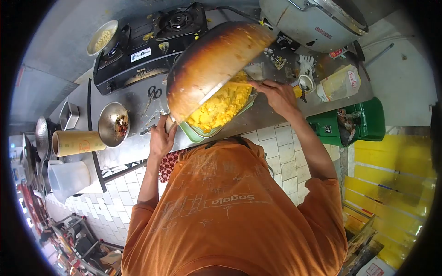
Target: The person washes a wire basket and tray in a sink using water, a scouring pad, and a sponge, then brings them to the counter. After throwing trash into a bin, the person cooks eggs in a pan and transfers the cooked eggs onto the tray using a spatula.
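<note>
My left hand [161,138] is closed round the handle of a large wok [207,64], which is tipped on its side with its scorched brown underside toward me. Below the wok's rim lies a heap of yellow scrambled egg [216,110] in a green-edged tray [191,134] at the counter's front edge. My right hand [278,97] grips a thin wooden-looking utensil [243,83] that reaches in over the egg; its far end is hidden by the wok and the egg. The wok's inside is out of sight.
Behind stands a black gas stove [138,60] with a small pan [103,37] on its left burner. A big rice cooker [317,27] is at back right. Left are a metal bowl [106,133] and a cardboard tube [78,143]; right, a plastic pouch [338,83] and a green bin [373,115].
</note>
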Available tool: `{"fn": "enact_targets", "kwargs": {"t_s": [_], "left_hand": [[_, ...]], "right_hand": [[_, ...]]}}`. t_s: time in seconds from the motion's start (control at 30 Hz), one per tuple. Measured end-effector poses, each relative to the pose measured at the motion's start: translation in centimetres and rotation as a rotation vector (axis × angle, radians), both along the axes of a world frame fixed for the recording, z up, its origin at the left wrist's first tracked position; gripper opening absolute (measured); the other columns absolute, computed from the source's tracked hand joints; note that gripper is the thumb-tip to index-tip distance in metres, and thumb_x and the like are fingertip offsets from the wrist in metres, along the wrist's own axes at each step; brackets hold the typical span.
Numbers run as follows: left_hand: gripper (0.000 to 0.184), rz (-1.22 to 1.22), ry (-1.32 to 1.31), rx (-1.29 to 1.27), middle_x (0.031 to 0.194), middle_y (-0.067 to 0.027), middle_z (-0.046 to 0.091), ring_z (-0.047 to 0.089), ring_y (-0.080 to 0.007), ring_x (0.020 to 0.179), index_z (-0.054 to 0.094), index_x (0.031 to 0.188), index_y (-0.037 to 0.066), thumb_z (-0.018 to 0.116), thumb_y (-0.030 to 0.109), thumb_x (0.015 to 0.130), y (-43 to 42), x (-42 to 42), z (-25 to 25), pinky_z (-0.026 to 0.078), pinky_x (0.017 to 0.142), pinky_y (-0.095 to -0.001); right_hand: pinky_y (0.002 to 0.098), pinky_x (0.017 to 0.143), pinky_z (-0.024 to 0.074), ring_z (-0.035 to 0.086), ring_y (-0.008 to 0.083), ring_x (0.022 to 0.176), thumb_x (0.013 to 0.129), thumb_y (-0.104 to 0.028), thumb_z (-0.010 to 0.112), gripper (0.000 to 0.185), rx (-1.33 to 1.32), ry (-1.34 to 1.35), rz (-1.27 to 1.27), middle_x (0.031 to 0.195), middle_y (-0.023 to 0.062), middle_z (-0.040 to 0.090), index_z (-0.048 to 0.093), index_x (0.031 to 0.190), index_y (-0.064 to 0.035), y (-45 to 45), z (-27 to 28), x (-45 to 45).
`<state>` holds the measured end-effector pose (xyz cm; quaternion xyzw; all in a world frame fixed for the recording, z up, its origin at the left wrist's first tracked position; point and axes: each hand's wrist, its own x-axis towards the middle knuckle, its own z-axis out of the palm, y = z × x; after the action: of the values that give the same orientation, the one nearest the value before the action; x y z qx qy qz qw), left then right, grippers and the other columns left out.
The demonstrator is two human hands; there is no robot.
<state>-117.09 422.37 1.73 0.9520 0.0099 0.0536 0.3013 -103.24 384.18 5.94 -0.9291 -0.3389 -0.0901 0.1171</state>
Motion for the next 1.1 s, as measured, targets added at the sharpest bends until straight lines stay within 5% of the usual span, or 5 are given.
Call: {"fn": "enact_targets", "kwargs": {"t_s": [0.1,0.53,0.8,0.93,1.1], "left_hand": [[0.029,0.039,0.064,-0.112,0.068,-0.0199,0.062,0.061,-0.0327,0.053,0.056,0.111,0.004,0.066,0.012,0.085,-1.1,0.6,1.4,0.047,0.054,-0.0395],[0.03,0.004,-0.116,-0.236,0.057,-0.0147,0.06,0.052,-0.0189,0.039,0.06,0.108,-0.001,0.068,0.018,0.087,-1.0,3.2,1.3,0.04,0.042,-0.0325],[0.029,0.014,-0.103,-0.267,0.057,-0.0142,0.061,0.052,-0.0198,0.039,0.061,0.106,-0.001,0.069,0.02,0.087,-0.3,3.5,1.0,0.04,0.044,-0.0316],[0.027,0.027,-0.161,-0.25,0.059,-0.0165,0.061,0.054,-0.0193,0.041,0.06,0.102,-0.001,0.069,0.02,0.087,-0.9,3.8,1.6,0.042,0.045,-0.0324],[0.022,0.064,-0.137,-0.328,0.059,-0.0186,0.06,0.058,-0.0251,0.045,0.056,0.093,0.001,0.068,0.018,0.087,-1.7,3.9,1.5,0.043,0.046,-0.0351]], "right_hand": [[0.04,0.059,0.0508,0.064,0.028,0.073,0.078,0.004,0.056,0.056,0.023,-0.039,-0.265,0.087,0.0047,0.066,0.06,0.126,-0.0237,0.8,1.9,0.5],[0.0378,0.056,0.0503,0.065,0.0269,0.068,0.082,0.001,0.056,0.043,0.261,0.059,-0.163,0.086,0.0081,0.067,0.066,0.119,-0.0191,2.0,-2.0,-2.1],[0.0397,0.059,0.051,0.066,0.0287,0.07,0.084,0.0,0.053,0.047,0.295,-0.045,-0.454,0.086,0.0092,0.067,0.063,0.124,-0.0208,2.8,-1.4,-1.6],[0.0398,0.063,0.0524,0.067,0.0285,0.074,0.082,0.004,0.054,0.048,0.42,0.126,-0.226,0.083,0.0109,0.068,0.062,0.125,-0.0162,3.9,-2.6,-5.3],[0.0373,0.061,0.0507,0.066,0.0295,0.072,0.09,-0.001,0.052,0.046,0.568,0.038,-0.357,0.081,0.0129,0.066,0.052,0.134,-0.011,4.5,-0.7,-4.0]]}}
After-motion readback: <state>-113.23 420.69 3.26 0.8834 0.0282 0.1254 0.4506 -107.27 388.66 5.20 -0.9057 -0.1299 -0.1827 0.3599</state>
